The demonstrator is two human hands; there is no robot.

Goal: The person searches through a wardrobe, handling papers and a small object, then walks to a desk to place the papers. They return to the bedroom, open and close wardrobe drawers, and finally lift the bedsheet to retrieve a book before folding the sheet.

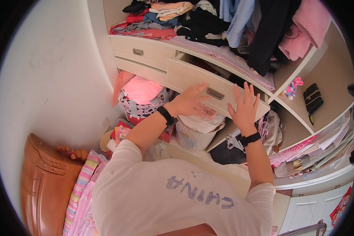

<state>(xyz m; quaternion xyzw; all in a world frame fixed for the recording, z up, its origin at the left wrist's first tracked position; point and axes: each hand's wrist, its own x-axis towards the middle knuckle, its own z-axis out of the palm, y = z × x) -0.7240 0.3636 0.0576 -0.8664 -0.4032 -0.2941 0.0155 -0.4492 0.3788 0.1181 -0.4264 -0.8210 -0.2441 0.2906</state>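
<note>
A pale wooden drawer (188, 77) stands partly pulled out of the wardrobe, tilted towards the right in view. Dark items show through the gap behind its front. My left hand (190, 101) is spread just left of the recessed metal handle (215, 93), holding nothing. To the right of that handle, my right hand (244, 107) lies over the drawer front, fingers apart and tips across its top edge. Whether either palm presses on the wood, I cannot tell. Each wrist wears a black band. The neighbouring drawer (153, 54) on the left is closed.
Piled clothes (206, 25) fill the shelf above, with dark trousers (268, 35) hanging down. Below are a woven basket (194, 137) and a patterned bag (135, 104). A black purse (313, 98) lies on a right shelf. A carved wooden headboard (48, 183) stands at left.
</note>
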